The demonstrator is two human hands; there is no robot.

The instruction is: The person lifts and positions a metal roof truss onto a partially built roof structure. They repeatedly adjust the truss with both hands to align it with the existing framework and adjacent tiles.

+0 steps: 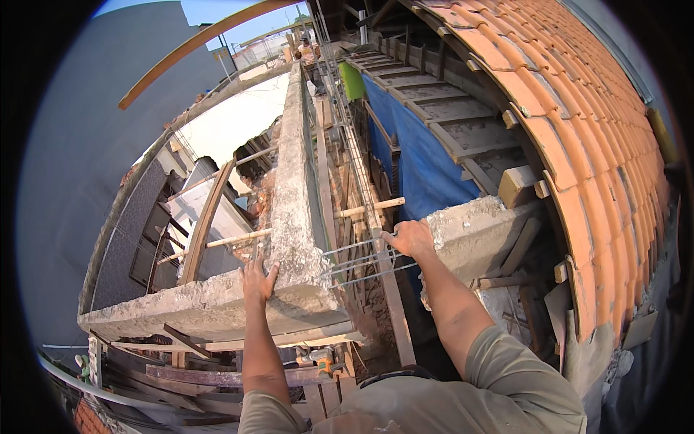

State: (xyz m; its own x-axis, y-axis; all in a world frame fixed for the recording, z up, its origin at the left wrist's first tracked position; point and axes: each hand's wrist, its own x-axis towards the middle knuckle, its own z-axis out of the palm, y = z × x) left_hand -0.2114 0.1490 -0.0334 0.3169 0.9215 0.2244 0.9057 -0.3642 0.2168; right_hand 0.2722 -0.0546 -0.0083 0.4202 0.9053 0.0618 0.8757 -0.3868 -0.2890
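My left hand lies on top of the concrete beam near its corner, fingers stretched and thumb spread, holding nothing. My right hand reaches farther forward, its fingers curled at the steel rebar that bridges the gap between the two concrete ends. Some fingertips are hidden behind the bars. Beside that hand is the broken end of another concrete beam. A long wooden board stands below the bars. A long rebar cage runs away from me from this spot.
An orange-and-grey power tool rests on boards below the beam. Orange roof tiles slope along the right. A blue tarp hangs by the wooden framing. Bamboo poles cross the opening. Another person is at the far end.
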